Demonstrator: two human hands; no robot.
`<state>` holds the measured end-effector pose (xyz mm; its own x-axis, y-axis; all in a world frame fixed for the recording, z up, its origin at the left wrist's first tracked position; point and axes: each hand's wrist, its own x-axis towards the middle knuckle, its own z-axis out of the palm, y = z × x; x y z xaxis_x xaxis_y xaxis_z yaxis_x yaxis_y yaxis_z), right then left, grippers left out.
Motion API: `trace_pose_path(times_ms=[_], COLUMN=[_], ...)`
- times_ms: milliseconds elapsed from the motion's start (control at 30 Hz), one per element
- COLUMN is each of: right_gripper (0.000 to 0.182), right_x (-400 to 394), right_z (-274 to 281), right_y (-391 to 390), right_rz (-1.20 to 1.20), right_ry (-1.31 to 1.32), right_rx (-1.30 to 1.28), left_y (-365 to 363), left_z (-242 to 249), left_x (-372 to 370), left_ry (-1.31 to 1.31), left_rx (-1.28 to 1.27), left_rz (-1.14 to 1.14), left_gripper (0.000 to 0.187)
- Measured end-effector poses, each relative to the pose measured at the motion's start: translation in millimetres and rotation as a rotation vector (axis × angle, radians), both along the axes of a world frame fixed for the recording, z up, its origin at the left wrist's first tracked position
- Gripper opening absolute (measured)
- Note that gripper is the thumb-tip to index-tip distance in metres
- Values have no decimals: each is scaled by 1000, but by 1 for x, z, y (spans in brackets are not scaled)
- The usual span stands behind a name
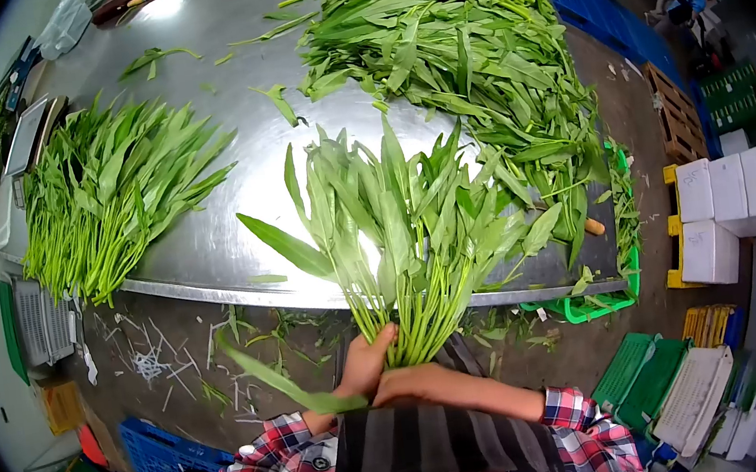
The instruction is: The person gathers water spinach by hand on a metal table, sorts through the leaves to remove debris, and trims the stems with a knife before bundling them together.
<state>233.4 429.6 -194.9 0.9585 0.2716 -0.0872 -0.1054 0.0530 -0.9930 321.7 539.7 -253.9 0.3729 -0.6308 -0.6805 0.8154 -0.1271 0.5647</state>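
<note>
Head camera, lower centre of the frame: the fingers of the left hand (367, 362) close round the stems of a long-leaved green bunch (411, 232). The right hand (413, 384) bends across the stem bottoms, its fingertips hidden. The leaves fan over the shiny metal bench (228, 245); a big leafy green pile (449, 48) covers the upper right, a smaller green heap (113, 188) the left.
</note>
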Motion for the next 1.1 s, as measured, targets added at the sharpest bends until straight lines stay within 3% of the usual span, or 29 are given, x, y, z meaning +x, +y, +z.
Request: trace_pose_path(times_ms=[33,67,100,167,267,300,400,500,567,600,700,733,833,1033,1100], right_gripper=[16,14,6,5,17,25,24,22,23,17,13,11,13,18,12], right_x=[-2,-4,-11,-18,-14,-10,7,10,8,5,3,5,2,-1,-1], right_z=[17,39,47,44,19,12,5,-1,7,3,9,6,-2,-12,-20], right_y=[-7,-18,-29,-56,-61,-51,-40,-36,-31,-32,-30,-31,-34,-35,-28], right_rz=[-209,-412,-782,-959,-838,-782,-571,-549,-589,-500,-306,-255,-150,47,126], right_ry=[47,99,321,475,588,403,307,196,100,18,-101,-191,-214,-273,-280], right_rx=[13,26,326,320,-57,-419,-682,-725,-741,-764,-787,-797,-808,-754,-601], left_y=[-2,5,-3,3,3,2,-2,1,0,-1,0,-8,-7,-12,-13], left_z=[7,1,24,10,5,7,14,15,19,20,3,33,30,-3,-4], left_x=[3,11,8,7,8,7,6,7,8,8,5,10,23,7,5], left_ry=[65,-106,319,201,94,22,-187,-38,201,321,267,243,237,-4,-24], left_rx=[-29,59,-140,-127,-90,-71,-34,-44,-86,-109,-149,-17,-1,57,125], left_rz=[4,-271,-30,-90,-213,-241,-278,-222,-36,55,39,35,-172,-160,-178], left_gripper=[23,25,27,25,28,26,18,24,27,28,30,18,17,12,11])
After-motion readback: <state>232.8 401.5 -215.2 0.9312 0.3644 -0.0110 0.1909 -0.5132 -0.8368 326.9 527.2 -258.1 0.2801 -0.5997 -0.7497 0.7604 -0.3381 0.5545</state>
